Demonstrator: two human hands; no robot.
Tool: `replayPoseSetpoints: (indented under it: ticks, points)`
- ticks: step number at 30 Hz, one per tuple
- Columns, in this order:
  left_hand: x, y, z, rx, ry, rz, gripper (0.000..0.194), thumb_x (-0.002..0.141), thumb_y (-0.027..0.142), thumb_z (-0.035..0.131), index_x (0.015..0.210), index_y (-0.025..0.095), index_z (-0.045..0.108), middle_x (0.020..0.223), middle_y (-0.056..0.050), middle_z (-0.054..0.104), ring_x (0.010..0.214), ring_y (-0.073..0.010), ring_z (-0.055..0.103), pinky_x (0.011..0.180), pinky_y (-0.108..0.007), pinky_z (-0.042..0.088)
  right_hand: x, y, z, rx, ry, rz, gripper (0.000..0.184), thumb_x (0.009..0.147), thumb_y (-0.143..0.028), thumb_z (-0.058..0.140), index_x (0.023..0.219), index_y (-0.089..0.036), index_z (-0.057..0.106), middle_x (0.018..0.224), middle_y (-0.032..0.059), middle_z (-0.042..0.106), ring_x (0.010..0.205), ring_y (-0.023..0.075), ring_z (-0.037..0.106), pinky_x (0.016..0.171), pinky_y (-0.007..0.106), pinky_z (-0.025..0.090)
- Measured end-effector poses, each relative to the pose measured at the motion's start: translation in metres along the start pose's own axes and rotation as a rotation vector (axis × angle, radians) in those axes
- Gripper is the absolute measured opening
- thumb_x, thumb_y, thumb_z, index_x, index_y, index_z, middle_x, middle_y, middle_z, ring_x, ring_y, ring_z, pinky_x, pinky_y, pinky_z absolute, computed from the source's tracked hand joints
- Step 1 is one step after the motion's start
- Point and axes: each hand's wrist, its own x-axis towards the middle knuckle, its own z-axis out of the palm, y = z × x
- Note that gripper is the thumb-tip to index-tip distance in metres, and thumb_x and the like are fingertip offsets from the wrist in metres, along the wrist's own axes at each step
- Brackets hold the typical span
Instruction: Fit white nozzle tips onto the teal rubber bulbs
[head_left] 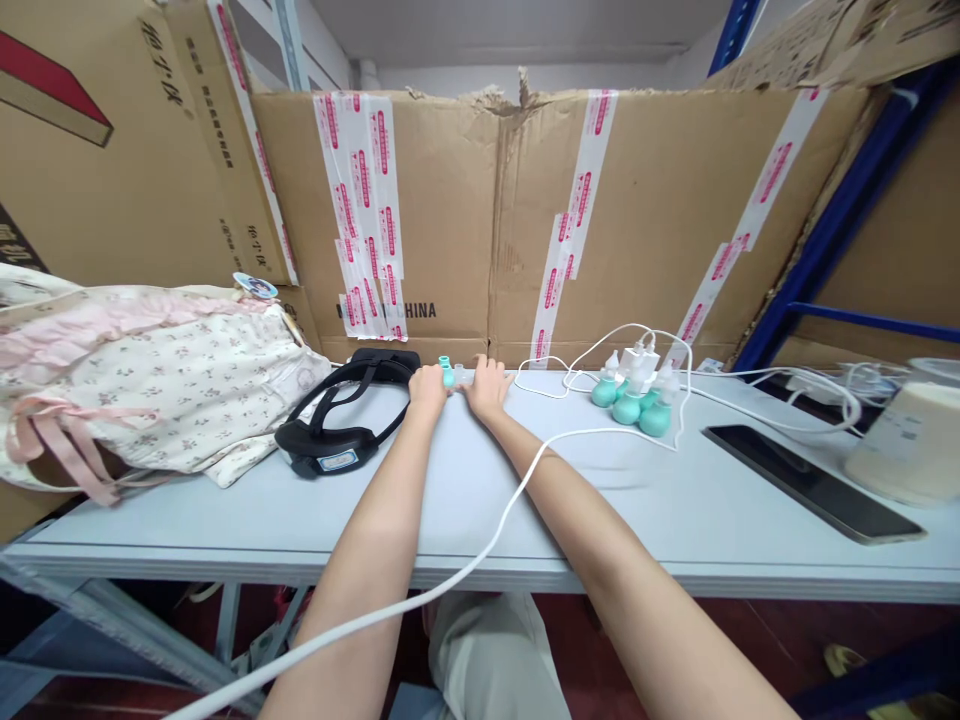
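Note:
At the far part of the grey table, my left hand (pixel 427 387) is beside the black headset, its back toward me and its fingers mostly hidden. Just right of it stands a small teal bottle-like piece (pixel 447 371); whether the hand touches it is unclear. A small clear piece (pixel 459 373) shows close by, between my hands. My right hand (pixel 487 386) rests on the tabletop with its fingers apart, its thumb toward these pieces. Several teal squeeze bottles (pixel 627 408) with clear pointed nozzles stand in a group farther right.
A black headset (pixel 326 440) and a floral cloth bag (pixel 172 370) lie left. A white cable (pixel 480 560) crosses above my forearms. A white charger (pixel 640 362), a phone (pixel 814 480) and a cream container (pixel 904 440) sit right. A cardboard wall (pixel 465 220) rises behind.

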Motion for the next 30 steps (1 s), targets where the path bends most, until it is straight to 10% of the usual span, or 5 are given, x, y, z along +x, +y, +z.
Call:
replayPoseSetpoints:
  ticks: [13, 19, 24, 30]
  points:
    - [-0.003, -0.001, -0.006, 0.004, 0.013, -0.002, 0.034, 0.076, 0.012, 0.056, 0.11, 0.013, 0.061, 0.113, -0.017, 0.063, 0.105, -0.026, 0.061, 0.084, -0.029, 0.049, -0.003, 0.001, -0.003, 0.029, 0.017, -0.043, 0.037, 0.081, -0.026, 0.058, 0.116, -0.02, 0.05, 0.113, 0.0119, 0.058, 0.108, 0.0278, 0.046, 0.087, 0.042, 0.03]
    - [-0.007, 0.006, -0.029, -0.076, 0.095, -0.002, 0.041, 0.077, 0.029, 0.062, 0.114, 0.01, 0.058, 0.109, -0.02, 0.063, 0.105, -0.0308, 0.06, 0.085, -0.033, 0.047, -0.005, 0.004, -0.038, -0.018, 0.102, -0.121, 0.029, 0.09, -0.024, 0.041, 0.117, -0.022, 0.051, 0.115, 0.0117, 0.056, 0.107, 0.0258, 0.044, 0.087, 0.039, 0.029]
    - [-0.012, 0.014, -0.014, -0.222, 0.515, 0.114, 0.057, 0.093, 0.042, 0.031, 0.138, 0.008, 0.033, 0.113, -0.02, 0.06, 0.111, -0.0297, 0.053, 0.091, -0.039, 0.042, 0.003, 0.062, -0.109, -0.269, 0.2, -0.253, 0.028, 0.091, -0.022, 0.037, 0.109, -0.018, 0.058, 0.113, 0.0141, 0.056, 0.106, 0.0272, 0.043, 0.087, 0.041, 0.028]
    - [-0.018, 0.018, 0.004, -0.16, 0.575, 0.323, 0.048, 0.092, 0.035, 0.032, 0.133, 0.01, 0.039, 0.118, -0.016, 0.057, 0.109, -0.0298, 0.049, 0.09, -0.04, 0.038, 0.007, 0.142, -0.162, -0.384, 0.353, 0.028, 0.042, 0.088, -0.043, 0.042, 0.102, -0.01, 0.065, 0.115, 0.0195, 0.053, 0.109, 0.0321, 0.04, 0.088, 0.048, 0.027]
